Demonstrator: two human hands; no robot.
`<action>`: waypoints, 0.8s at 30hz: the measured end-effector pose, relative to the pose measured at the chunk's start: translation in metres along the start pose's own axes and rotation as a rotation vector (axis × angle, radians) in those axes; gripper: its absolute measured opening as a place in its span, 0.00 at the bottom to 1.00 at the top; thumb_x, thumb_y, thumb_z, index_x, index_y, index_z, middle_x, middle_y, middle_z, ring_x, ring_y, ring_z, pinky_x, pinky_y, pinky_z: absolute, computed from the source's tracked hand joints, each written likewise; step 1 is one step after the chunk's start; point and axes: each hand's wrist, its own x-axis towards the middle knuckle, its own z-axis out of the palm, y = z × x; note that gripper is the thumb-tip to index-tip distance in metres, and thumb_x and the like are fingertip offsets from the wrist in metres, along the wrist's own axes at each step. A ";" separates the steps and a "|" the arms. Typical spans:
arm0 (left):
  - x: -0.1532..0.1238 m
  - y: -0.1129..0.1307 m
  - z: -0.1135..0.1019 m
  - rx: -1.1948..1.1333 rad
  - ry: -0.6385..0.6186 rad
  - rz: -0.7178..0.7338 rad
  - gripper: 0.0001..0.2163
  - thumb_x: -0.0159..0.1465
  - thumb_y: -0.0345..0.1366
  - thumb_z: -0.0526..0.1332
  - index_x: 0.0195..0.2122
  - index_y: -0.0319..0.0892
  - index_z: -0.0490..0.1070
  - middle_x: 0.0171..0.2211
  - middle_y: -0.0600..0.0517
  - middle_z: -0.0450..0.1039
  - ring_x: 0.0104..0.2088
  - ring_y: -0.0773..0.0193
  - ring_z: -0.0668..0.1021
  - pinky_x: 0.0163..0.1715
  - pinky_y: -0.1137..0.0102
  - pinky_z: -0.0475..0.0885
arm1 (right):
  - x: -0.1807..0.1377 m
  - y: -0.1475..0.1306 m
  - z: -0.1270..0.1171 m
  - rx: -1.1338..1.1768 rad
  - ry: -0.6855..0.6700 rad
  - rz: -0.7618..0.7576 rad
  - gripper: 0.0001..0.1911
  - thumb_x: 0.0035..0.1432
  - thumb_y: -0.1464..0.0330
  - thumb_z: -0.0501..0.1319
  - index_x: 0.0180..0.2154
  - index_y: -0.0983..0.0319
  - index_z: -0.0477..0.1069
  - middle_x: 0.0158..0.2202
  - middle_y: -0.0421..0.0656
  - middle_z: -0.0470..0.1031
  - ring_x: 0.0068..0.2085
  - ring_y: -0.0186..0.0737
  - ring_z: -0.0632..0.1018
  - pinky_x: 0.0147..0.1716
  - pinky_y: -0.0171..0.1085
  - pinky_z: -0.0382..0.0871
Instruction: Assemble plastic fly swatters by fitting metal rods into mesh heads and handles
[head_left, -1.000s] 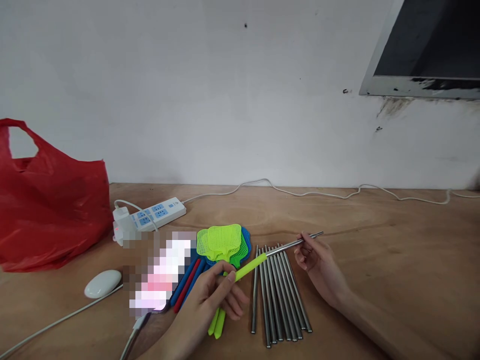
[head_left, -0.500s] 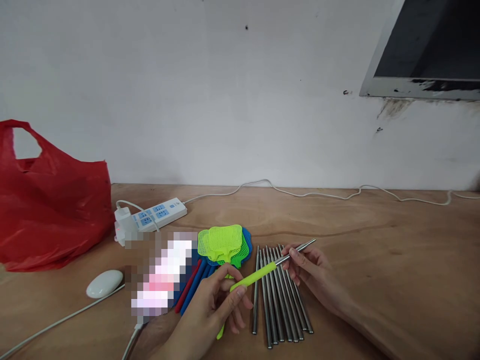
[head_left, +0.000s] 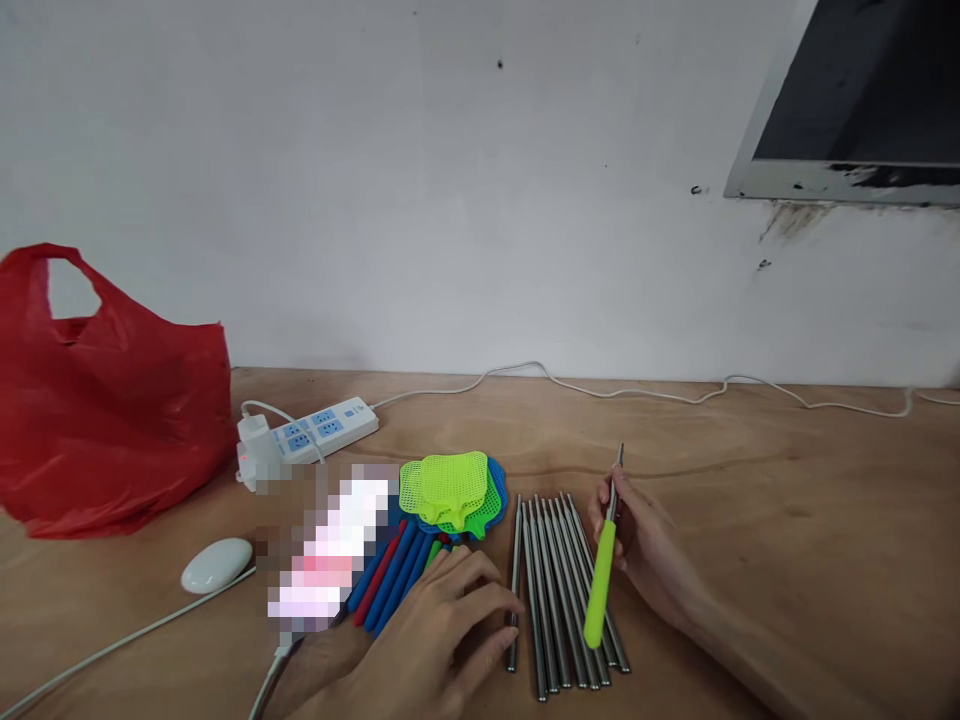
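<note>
My right hand (head_left: 645, 545) is closed on a steel rod with a lime-green handle (head_left: 602, 575). The rod stands nearly upright, green end down, over a row of several bare steel rods (head_left: 559, 590) lying side by side on the wooden table (head_left: 787, 500). My left hand (head_left: 442, 640) rests on the table with fingers spread and holds nothing. Its fingertips touch the leftmost rod and lie over the loose blue, red and green handles (head_left: 394, 575). A stack of green and blue fly-swatter heads (head_left: 446, 485) lies just beyond that hand.
A red plastic bag (head_left: 105, 400) stands at the far left. A white power strip (head_left: 307, 432) with its cable lies near the wall. A white oval device (head_left: 217, 565) on a cord and a blurred-out patch (head_left: 326, 555) sit left of the handles. A dark window frame (head_left: 855, 110) hangs upper right.
My left hand let go of the green handle and dropped flat onto the table. My right hand swung the rod from a slant to nearly upright, green end hanging down.
</note>
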 end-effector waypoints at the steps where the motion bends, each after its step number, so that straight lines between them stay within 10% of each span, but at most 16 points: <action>1: 0.000 -0.001 0.001 0.008 -0.005 0.004 0.09 0.68 0.28 0.58 0.45 0.47 0.73 0.41 0.51 0.74 0.43 0.57 0.76 0.46 0.62 0.69 | 0.001 0.000 0.000 -0.005 0.003 0.012 0.25 0.48 0.48 0.71 0.26 0.60 0.66 0.17 0.34 0.67 0.16 0.26 0.59 0.12 0.26 0.53; 10: -0.001 0.000 0.000 0.070 0.094 -0.025 0.08 0.70 0.29 0.54 0.41 0.46 0.71 0.41 0.51 0.74 0.42 0.58 0.76 0.45 0.62 0.72 | 0.010 0.014 -0.011 -0.250 -0.070 -0.033 0.25 0.57 0.44 0.60 0.32 0.61 0.70 0.10 0.28 0.55 0.12 0.27 0.52 0.12 0.29 0.46; 16: -0.001 -0.028 0.000 0.501 0.344 -0.077 0.22 0.70 0.37 0.56 0.64 0.39 0.56 0.62 0.38 0.64 0.63 0.44 0.66 0.58 0.47 0.67 | 0.008 0.014 -0.012 -0.486 -0.148 -0.134 0.25 0.62 0.47 0.55 0.31 0.61 0.71 0.10 0.29 0.55 0.13 0.29 0.56 0.17 0.32 0.52; 24: 0.001 -0.042 -0.002 0.662 0.313 -0.068 0.21 0.71 0.41 0.55 0.62 0.38 0.60 0.54 0.39 0.74 0.56 0.44 0.74 0.57 0.44 0.68 | 0.006 0.015 -0.009 -0.593 -0.178 -0.122 0.27 0.60 0.45 0.55 0.30 0.62 0.74 0.11 0.29 0.55 0.14 0.29 0.56 0.18 0.33 0.50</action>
